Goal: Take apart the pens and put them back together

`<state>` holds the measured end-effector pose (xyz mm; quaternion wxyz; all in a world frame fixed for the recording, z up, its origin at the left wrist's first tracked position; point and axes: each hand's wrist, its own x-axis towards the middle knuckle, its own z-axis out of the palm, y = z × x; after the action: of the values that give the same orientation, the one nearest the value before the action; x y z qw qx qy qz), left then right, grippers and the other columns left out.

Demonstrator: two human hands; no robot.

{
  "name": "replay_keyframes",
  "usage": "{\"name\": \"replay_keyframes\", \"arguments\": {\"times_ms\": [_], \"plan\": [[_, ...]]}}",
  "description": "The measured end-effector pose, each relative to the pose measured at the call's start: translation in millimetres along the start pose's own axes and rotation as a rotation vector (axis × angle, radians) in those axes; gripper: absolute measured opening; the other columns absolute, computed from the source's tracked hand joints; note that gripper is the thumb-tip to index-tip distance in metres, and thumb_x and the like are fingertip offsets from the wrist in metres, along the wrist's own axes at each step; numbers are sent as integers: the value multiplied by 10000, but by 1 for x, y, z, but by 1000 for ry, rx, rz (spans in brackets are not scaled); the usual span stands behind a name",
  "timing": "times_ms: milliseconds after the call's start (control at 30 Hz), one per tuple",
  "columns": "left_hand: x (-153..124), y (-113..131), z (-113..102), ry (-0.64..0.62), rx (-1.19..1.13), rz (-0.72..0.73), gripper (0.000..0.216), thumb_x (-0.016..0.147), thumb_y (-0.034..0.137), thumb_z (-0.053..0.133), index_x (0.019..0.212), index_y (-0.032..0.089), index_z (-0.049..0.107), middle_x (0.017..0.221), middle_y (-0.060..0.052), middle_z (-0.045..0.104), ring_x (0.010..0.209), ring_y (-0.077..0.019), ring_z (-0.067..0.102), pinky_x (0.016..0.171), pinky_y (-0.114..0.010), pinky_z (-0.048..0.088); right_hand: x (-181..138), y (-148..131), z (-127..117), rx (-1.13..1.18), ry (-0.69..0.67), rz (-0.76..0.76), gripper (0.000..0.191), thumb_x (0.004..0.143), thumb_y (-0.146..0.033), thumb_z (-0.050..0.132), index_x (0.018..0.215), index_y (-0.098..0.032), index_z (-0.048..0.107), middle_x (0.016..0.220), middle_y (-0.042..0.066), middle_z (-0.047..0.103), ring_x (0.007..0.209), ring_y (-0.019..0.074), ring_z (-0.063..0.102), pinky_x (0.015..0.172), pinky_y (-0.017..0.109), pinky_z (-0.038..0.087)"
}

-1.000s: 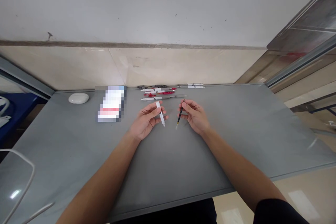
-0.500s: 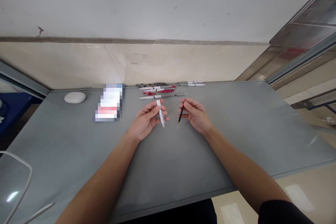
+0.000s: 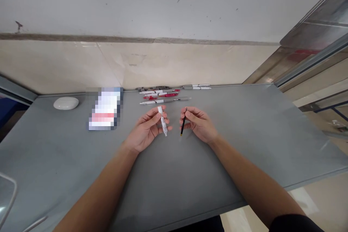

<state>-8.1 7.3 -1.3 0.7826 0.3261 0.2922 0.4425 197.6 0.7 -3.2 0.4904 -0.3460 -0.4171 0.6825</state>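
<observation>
Between the thumb and fingers of my left hand point(image 3: 144, 130) is a white pen barrel point(image 3: 162, 121), its clear lower end tilted down toward me. My right hand point(image 3: 201, 125) pinches a thin black pen refill point(image 3: 183, 124) near its top; the yellowish lower end points down. The two hands are apart, with a small gap between the barrel and the refill. Just beyond them lie a white and grey pen point(image 3: 160, 101), a red pen point(image 3: 170, 95) and several more pens in a loose row.
Two pens point(image 3: 196, 87) lie by the wall at the table's back edge. To the left are a phone with a blurred screen point(image 3: 104, 110) and a white rounded case point(image 3: 66, 103). A white cable point(image 3: 12, 188) runs at the lower left of the grey table point(image 3: 258, 127).
The view has shifted slightly, so the phone and case appear farther left. Both hands sit a little lower in view, still holding the barrel and the refill.
</observation>
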Motion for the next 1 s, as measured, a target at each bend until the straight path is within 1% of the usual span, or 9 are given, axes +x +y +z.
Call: {"name": "replay_keyframes", "arguments": {"times_ms": [133, 233, 333, 567, 800, 1000], "plan": [[-1, 1, 1, 22, -17, 20, 195, 854, 187, 640, 1048, 202, 657, 916, -14, 631, 825, -143, 624, 830, -416, 579, 1, 0, 0, -2, 48, -8, 160, 776, -383, 696, 871, -254, 708, 818, -3, 595, 702, 123, 585, 624, 315, 590], [0, 1, 0, 35, -36, 36, 165, 841, 170, 655, 1003, 201, 643, 913, -5, 632, 845, -148, 633, 861, -448, 569, 3, 2, -2, -13, 132, -32, 174, 759, -379, 713, 877, -251, 708, 808, 1, 604, 693, 127, 590, 605, 315, 597], [2, 0, -1, 66, -40, 50, 156, 826, 161, 670, 968, 200, 618, 902, 0, 635, 853, -157, 641, 854, -477, 568, 5, 3, -2, -28, 212, -69, 194, 736, -380, 733, 873, -245, 707, 804, 4, 611, 691, 131, 595, 590, 318, 605], [3, 0, 0, 113, -32, 60, 162, 823, 140, 669, 939, 195, 569, 868, -3, 632, 862, -162, 641, 849, -495, 567, 6, 5, 3, -58, 351, -126, 189, 690, -366, 768, 812, -238, 700, 896, -5, 629, 663, 113, 600, 566, 316, 610], [2, 0, 1, 82, 14, 90, 198, 824, 147, 670, 987, 215, 581, 883, -3, 627, 869, -173, 638, 859, -500, 559, 7, 7, 4, -75, 422, -159, 189, 679, -355, 778, 796, -234, 691, 808, -16, 625, 662, 122, 611, 578, 322, 619], [0, -2, 0, -4, 66, 115, 146, 858, 152, 631, 992, 210, 640, 903, -14, 634, 881, -160, 625, 894, -458, 545, 8, 7, 4, -87, 467, -205, 200, 660, -346, 789, 766, -226, 670, 782, -21, 637, 662, 118, 613, 554, 291, 605]]}}
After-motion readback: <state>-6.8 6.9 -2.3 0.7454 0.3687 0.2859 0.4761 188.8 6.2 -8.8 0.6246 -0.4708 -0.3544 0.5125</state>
